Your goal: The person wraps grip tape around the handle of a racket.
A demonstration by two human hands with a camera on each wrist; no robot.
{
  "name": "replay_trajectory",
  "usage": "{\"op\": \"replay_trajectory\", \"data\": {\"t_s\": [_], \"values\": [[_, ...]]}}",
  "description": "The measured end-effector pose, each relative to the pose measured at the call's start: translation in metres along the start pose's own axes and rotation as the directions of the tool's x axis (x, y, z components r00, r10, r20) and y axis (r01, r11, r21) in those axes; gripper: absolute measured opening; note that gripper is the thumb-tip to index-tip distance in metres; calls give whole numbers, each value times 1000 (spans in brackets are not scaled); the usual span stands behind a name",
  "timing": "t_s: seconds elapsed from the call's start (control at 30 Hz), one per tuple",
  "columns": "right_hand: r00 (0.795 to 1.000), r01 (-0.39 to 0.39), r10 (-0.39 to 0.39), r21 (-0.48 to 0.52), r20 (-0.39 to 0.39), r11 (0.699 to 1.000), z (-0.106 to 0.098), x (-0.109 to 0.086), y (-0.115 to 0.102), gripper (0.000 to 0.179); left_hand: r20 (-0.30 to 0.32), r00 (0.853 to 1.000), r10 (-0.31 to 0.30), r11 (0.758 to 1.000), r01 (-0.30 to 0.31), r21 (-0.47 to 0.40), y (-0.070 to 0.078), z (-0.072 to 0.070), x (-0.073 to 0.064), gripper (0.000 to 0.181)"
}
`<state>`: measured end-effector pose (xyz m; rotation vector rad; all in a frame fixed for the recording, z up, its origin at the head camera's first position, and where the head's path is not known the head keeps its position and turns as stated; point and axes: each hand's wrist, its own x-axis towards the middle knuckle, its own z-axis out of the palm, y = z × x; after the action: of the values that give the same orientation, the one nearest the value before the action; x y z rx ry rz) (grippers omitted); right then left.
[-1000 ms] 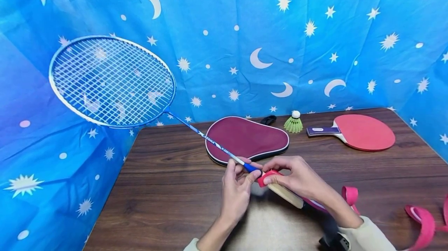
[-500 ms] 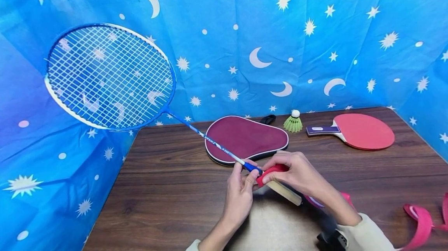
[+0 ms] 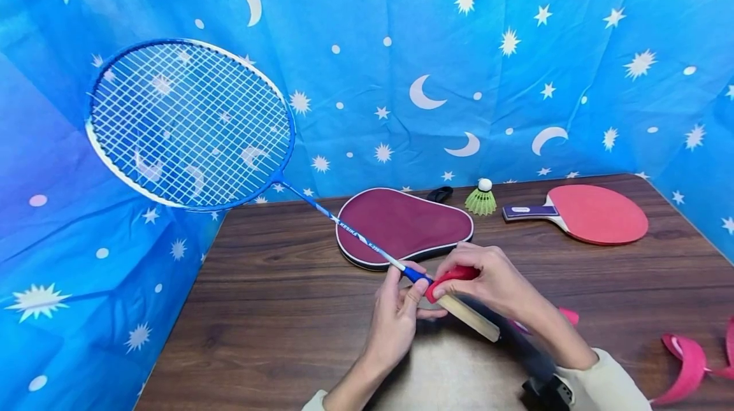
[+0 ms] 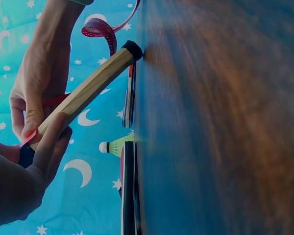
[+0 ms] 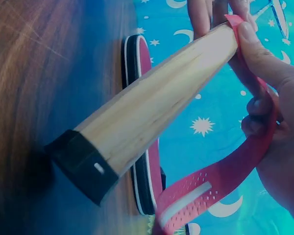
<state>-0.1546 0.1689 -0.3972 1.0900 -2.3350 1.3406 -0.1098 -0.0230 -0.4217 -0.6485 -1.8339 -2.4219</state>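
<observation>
A blue-and-white badminton racket (image 3: 357, 234) is held up above the table, its strung head toward the upper left. My left hand (image 3: 395, 318) grips it at the blue cone where shaft meets handle. The bare wooden handle (image 3: 470, 318) slants down to the right, ending in a black butt cap (image 5: 83, 164). With thumb and fingers, my right hand (image 3: 487, 280) pinches red grip tape (image 3: 455, 276) against the handle's upper end. In the right wrist view, the perforated tape (image 5: 225, 171) trails past the palm in a loose curve. The cone is partly hidden by fingers.
On the brown wooden table (image 3: 275, 309) lie a maroon paddle case (image 3: 404, 223), a yellow-green shuttlecock (image 3: 482, 199) and a red table tennis paddle (image 3: 599, 215). Loose pink-red tape (image 3: 685, 366) curls at the right. A blue star-and-moon cloth (image 3: 367, 28) hangs behind.
The racket head has risen, then shifted slightly right. The right hand has lifted a little and turned, still pinching the tape; the left hand has shifted slightly right with the racket.
</observation>
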Motion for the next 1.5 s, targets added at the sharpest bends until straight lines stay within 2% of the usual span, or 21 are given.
{"op": "replay_trajectory", "data": {"t_s": [0.1,0.2,0.33,0.47,0.6,0.77,1.0,1.1,1.23,1.33,1.43,1.5], "values": [[999,-34,34,-16,7,999,0,1,-1,24,-1,1000,-20,1000,20,4,1,0,0,22],[999,-52,52,-26,-5,998,1,2,-1,26,17,1000,-2,1000,2,-4,2,-2,0,24],[999,-1,-2,-65,-38,998,4,3,1,24,43,998,48,999,-48,-3,2,-5,1,23],[995,60,-68,-118,-70,991,6,2,1,24,34,997,64,998,-64,20,1,-6,1,22],[995,67,-71,-49,-64,997,9,0,-1,23,12,998,65,998,-65,27,1,-6,1,21],[1000,7,-6,47,-23,999,11,-3,-3,23,-1,998,63,998,-63,16,1,-7,1,21],[1000,-1,2,106,-10,994,5,3,-23,26,3,1000,26,999,-26,25,5,-6,2,27],[999,-30,29,105,14,994,7,0,-14,28,14,1000,7,1000,-7,11,8,-7,3,25],[995,-88,83,94,57,992,10,-5,-1,31,3,1000,18,996,-18,88,9,-11,4,23],[985,-150,131,185,110,971,11,-7,6,32,10,999,35,990,-36,139,9,-12,4,26],[965,-238,185,316,188,918,9,-9,10,31,40,999,29,994,-33,107,7,-13,4,30],[951,-278,200,367,238,888,9,-10,13,28,50,999,17,995,-22,102,7,-14,4,32]]}}
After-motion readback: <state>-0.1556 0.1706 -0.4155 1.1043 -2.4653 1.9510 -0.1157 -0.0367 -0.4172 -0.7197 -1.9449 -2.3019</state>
